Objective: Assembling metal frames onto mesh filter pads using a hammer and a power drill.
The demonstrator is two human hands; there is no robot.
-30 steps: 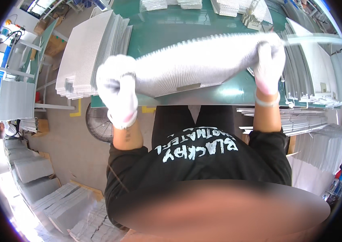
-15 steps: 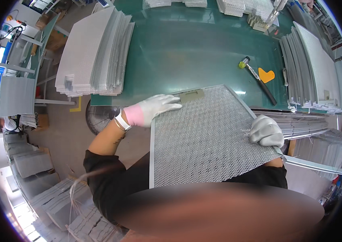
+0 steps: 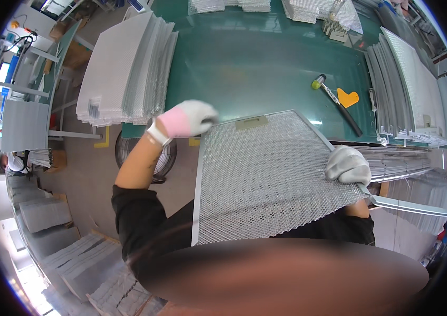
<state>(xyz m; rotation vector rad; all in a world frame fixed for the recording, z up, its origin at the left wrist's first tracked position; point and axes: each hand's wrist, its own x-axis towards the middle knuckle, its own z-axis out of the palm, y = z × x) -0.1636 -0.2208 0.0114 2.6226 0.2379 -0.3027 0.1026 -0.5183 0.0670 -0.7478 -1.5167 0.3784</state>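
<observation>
A metal mesh filter panel (image 3: 265, 174) with a thin silvery frame leans between my body and the table edge. It carries a beige latch plate (image 3: 251, 122) near its upper edge. My right hand (image 3: 348, 164), in a whitish glove, is closed over the panel's right side. Beside that hand a loose-ended frame strip (image 3: 413, 205) juts out to the right. At the panel's upper left corner is my left hand (image 3: 194, 117), in a white and pink glove, its fingers curled in. Whether those fingers hold anything or touch the corner is hidden.
On the green table (image 3: 239, 68) lie a mallet (image 3: 339, 105) and an orange heart-shaped piece (image 3: 348, 98). Mesh sheets (image 3: 123, 68) stand stacked at left, framed panels (image 3: 402, 84) at right. A floor fan (image 3: 163, 158) stands below the table's left end.
My left hand has lifted from lying stretched along the frame and moved slightly left and up, its fingers now curled. The right hand keeps its hold; the frame strip at right sits a little higher.
</observation>
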